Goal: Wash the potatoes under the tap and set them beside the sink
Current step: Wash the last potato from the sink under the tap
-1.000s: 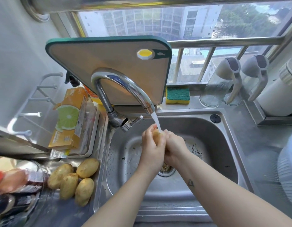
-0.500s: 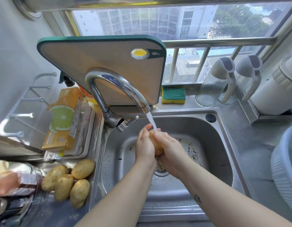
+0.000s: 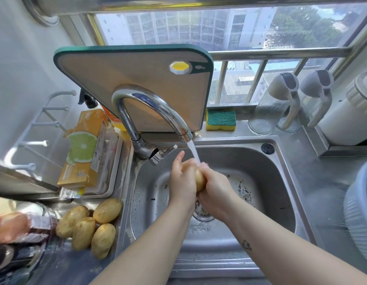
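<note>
Both our hands meet over the sink [image 3: 277,182], pressed around one potato [image 3: 199,180] under the running water. Our left hand [image 3: 182,182] lies flat against the potato's left side, fingers loosely curved and reaching up toward the spout, the forefinger raised a little off the skin. Our right hand [image 3: 216,189] wraps the other side more tightly, fingers curled over the top where the stream lands. Only a narrow strip of the potato shows between the two palms; its long axis runs roughly away from us, the far end tipped up toward the tap [image 3: 153,112] and the near end pointing down toward the drain [image 3: 203,210]. We cannot see either tip clearly, as both are partly covered by our fingers.

Water [image 3: 194,153] falls from the curved spout straight onto the far end of the potato and our right fingers.

Four more potatoes [image 3: 90,225] lie in a close cluster on the steel counter [image 3: 61,266] just left of the sink, touching one another, their long axes mostly slanting from near-left to far-right. A cutting board [image 3: 135,83] leans upright behind the tap, with a sponge [image 3: 220,119] beside it on the sill
</note>
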`<act>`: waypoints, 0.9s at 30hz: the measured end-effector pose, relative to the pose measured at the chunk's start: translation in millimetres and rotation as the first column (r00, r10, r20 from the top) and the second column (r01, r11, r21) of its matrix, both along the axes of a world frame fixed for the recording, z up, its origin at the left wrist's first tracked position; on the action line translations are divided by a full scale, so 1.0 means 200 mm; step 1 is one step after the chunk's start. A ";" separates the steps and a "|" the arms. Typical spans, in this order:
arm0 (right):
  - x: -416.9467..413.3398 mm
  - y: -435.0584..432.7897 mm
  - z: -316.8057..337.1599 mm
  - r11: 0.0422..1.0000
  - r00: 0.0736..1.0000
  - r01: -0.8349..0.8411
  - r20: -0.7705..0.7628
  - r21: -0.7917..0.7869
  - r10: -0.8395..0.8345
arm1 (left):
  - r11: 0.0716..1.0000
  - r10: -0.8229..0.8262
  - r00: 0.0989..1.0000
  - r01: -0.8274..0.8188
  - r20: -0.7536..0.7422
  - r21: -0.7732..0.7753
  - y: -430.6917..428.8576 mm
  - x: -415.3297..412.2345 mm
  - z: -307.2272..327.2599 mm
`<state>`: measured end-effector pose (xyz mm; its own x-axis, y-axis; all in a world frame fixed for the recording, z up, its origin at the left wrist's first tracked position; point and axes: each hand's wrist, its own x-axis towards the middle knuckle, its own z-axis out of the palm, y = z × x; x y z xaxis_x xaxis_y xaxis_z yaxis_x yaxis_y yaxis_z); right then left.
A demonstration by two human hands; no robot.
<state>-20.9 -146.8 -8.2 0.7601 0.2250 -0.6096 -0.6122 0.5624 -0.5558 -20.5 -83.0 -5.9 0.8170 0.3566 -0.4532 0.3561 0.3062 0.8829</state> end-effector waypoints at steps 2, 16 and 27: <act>0.00 -0.02 0.02 0.992 0.982 -0.126 0.142 -0.008 0.125 | 0.983 0.109 0.992 -0.117 -0.062 -0.140 0.02 0.05 0.01; 0.07 -0.10 0.01 0.868 0.897 -0.136 0.313 -0.477 0.312 | 0.917 -0.069 0.987 0.005 -0.147 -0.399 0.03 0.07 0.07; 0.06 -0.01 0.01 0.932 0.975 -0.142 0.114 -0.335 0.190 | 0.969 -0.223 0.972 0.212 0.080 0.129 0.01 -0.04 -0.03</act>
